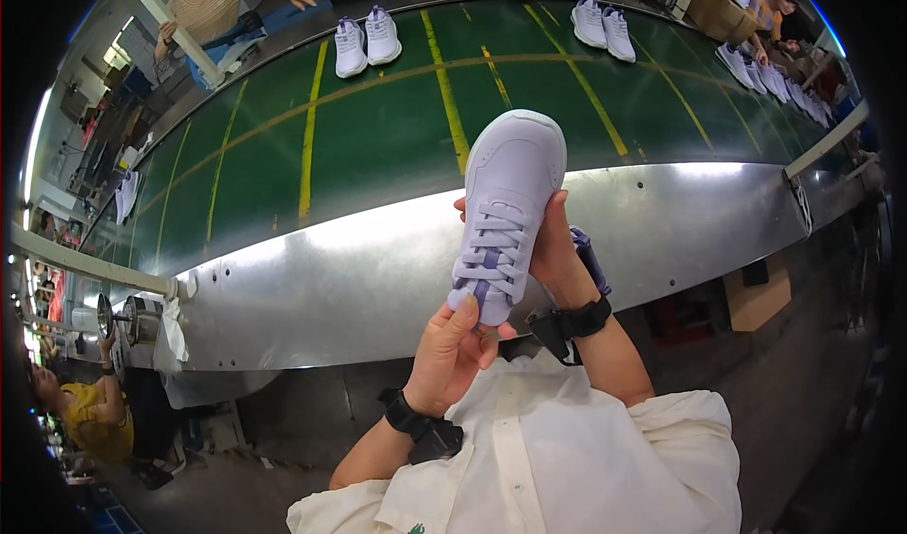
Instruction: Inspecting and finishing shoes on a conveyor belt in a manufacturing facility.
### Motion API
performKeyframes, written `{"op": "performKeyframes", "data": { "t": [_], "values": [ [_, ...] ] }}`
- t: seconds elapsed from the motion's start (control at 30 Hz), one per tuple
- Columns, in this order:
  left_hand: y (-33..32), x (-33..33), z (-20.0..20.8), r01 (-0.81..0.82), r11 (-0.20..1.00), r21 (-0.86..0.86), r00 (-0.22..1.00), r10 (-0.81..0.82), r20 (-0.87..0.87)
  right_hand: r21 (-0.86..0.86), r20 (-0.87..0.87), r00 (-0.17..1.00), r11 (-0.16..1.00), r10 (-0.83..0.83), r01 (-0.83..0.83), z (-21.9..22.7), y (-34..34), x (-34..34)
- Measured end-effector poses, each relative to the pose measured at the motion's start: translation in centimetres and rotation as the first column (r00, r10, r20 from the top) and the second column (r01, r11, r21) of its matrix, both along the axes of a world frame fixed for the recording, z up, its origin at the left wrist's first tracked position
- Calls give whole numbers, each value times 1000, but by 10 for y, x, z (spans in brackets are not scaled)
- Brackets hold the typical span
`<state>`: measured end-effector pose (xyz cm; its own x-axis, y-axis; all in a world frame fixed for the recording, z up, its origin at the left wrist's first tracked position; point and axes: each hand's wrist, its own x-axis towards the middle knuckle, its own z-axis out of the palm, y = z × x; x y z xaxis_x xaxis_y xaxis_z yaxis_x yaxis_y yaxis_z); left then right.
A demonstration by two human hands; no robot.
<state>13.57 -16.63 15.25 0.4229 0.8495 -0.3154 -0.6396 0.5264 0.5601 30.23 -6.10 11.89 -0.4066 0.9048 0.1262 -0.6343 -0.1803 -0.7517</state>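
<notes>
A pale lavender sneaker [515, 170] with light laces and a darker purple tongue is held up in front of me, toe pointing away. My right hand [557, 246] grips it along the right side, with fingertips of a hand showing at its left edge. My left hand [449, 350] pinches the heel end by the tongue, thumb on top. The sole and the shoe's underside are hidden. Behind my right wrist shows part of a dark purple thing [590, 262], too covered to name.
A green conveyor belt [387, 146] with yellow lines runs across, edged by a metal ledge [331, 288]. Pairs of sneakers [367, 43] [603, 29] stand on its far side, and more line the far right. A cardboard box [756, 293] sits below right. Other people work across the belt and at left.
</notes>
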Motion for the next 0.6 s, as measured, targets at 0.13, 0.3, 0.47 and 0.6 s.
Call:
{"op": "performKeyframes", "data": {
  "t": [0.13,0.3,0.47,0.6],
  "values": [
    [1,-9,-13,16,982,189,998,-5,-58,-13,-78,997,1000,-10,9,-5,6,-10],
    [-2,-6,-13,-72,989,130,989,88,-119,1,-246,962,992,121,-124,-23,15,-16],
    [4,-11,-11,-178,975,135,975,194,-110,-240,-37,998,970,-43,33,-34,8,-29],
    [34,-40,-21,-332,943,21,910,326,-256,-250,443,892,942,-93,222,-34,-12,-22]
  ]
}}
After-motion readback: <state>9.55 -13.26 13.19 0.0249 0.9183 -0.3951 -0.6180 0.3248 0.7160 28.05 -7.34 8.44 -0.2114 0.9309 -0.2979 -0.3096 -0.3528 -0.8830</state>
